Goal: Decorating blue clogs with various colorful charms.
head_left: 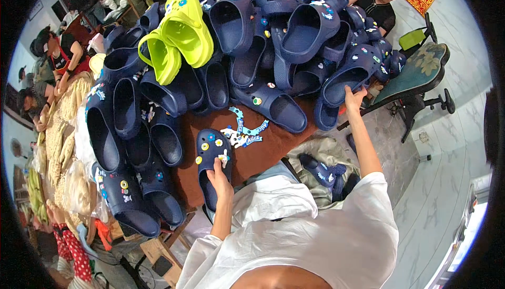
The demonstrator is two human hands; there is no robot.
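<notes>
My left hand [221, 185] is closed on a navy clog [206, 157] at the table's near edge, its fingers inside the opening. Several charms dot this clog's toe, and a white one sits beside my fingertips. Farther right, my stretched-out right hand [355, 99] pinches the edge of another navy clog [342, 85], which lies at the right side of the heap and has charms on its upper. Between the hands, a small pile of blue and white charms [246, 131] lies on the brown tabletop [273, 149].
Navy clogs [231, 23] are heaped along the table's far and left sides, with a lime-green pair [184, 36] on top. A swivel chair [415, 73] stands at right. Other people [376, 5] sit around. Clogs [318, 170] lie on cloth below the table.
</notes>
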